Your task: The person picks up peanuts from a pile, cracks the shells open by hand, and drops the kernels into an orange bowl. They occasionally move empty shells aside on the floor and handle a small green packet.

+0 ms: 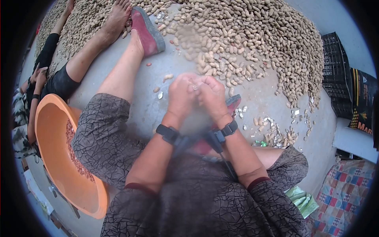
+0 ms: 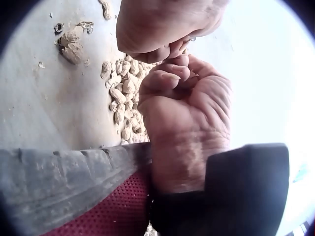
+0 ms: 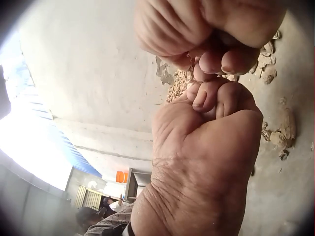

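In the head view my left hand point(image 1: 181, 96) and right hand point(image 1: 212, 94) meet in front of me, above the floor between my legs. Their fingers are curled, with thumbs and fingertips pressed together around a small pale peanut point(image 1: 195, 87). Most of the peanut is hidden by the fingers. Seen from the left wrist, the left hand point(image 2: 184, 115) is below and the right hand point(image 2: 167, 24) above, their fingertips touching. The right wrist view shows the same tight pinch from the other side. Beyond the hands spreads a large heap of unshelled peanuts point(image 1: 244, 31).
An orange tub point(image 1: 51, 146) beside my left knee holds shelled reddish peanuts point(image 1: 77, 154). Empty shells point(image 1: 276, 136) lie near my right leg. Another person's leg point(image 1: 87, 55) stretches out at left. A black crate point(image 1: 335, 67) and printed sack point(image 1: 361, 98) stand at right.
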